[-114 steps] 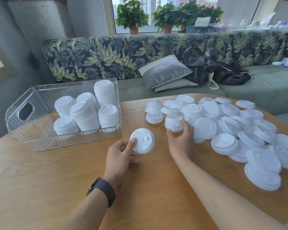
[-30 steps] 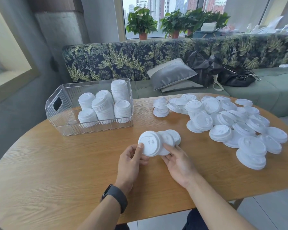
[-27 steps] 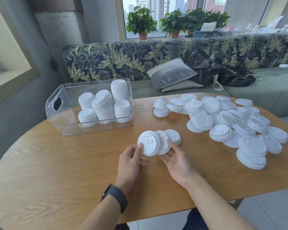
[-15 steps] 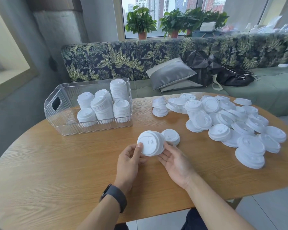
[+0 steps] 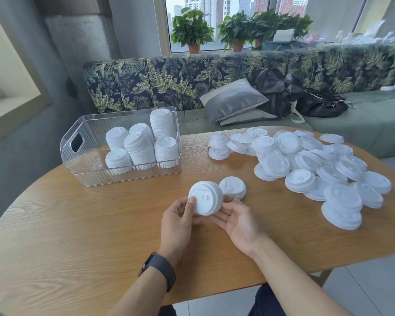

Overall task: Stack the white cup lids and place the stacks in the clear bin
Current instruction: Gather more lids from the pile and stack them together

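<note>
Both hands are holding one small stack of lids (image 5: 206,198) just above the bench (image 5: 78,236), in front of the person. The left hand (image 5: 178,221) is gripping its near edge, thumb lying on the top face, and the right hand (image 5: 238,221) is supporting it from the side with curled fingers (image 5: 224,209). To do this step well, I think the rims should be pressed until they are sitting evenly, so the stack is not leaning. Lids are white thin plastic, round, with raised top. One more short stack (image 5: 233,187) is lying just behind, many loose lids (image 5: 306,165) are spreading at the right, and the clear bin (image 5: 82,165) with standing stacks is waiting at the left.
</note>
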Action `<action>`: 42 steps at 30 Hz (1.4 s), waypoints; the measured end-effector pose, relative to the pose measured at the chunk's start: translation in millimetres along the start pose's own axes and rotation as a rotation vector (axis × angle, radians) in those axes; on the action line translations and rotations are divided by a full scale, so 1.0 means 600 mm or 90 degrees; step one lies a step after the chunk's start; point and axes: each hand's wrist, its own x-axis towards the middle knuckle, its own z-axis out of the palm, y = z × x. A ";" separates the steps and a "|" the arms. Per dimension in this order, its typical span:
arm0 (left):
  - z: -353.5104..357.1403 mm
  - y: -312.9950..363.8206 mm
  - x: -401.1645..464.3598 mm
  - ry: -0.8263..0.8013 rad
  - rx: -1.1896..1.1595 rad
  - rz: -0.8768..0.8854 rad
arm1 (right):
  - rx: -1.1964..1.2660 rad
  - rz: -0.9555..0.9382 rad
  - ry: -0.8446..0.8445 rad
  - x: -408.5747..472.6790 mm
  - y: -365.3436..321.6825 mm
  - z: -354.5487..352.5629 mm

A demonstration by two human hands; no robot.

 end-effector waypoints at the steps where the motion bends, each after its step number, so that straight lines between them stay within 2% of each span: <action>1: 0.000 0.000 0.000 0.003 0.000 0.000 | -0.007 -0.007 0.005 0.001 0.001 0.000; 10: -0.004 -0.001 0.000 0.036 -0.001 -0.003 | -0.080 -0.082 0.063 0.001 0.010 0.009; 20: -0.003 0.004 -0.004 0.040 0.012 0.003 | -0.157 -0.092 0.048 -0.004 0.010 0.018; 26: -0.005 0.006 -0.005 0.019 0.005 -0.003 | -0.099 -0.087 0.049 -0.002 0.010 0.013; 33: -0.006 0.012 -0.006 0.005 -0.003 -0.008 | -0.106 -0.071 0.020 -0.005 0.003 0.012; 42: -0.006 0.015 -0.009 -0.014 -0.015 -0.015 | -0.094 -0.081 0.038 -0.005 0.006 0.017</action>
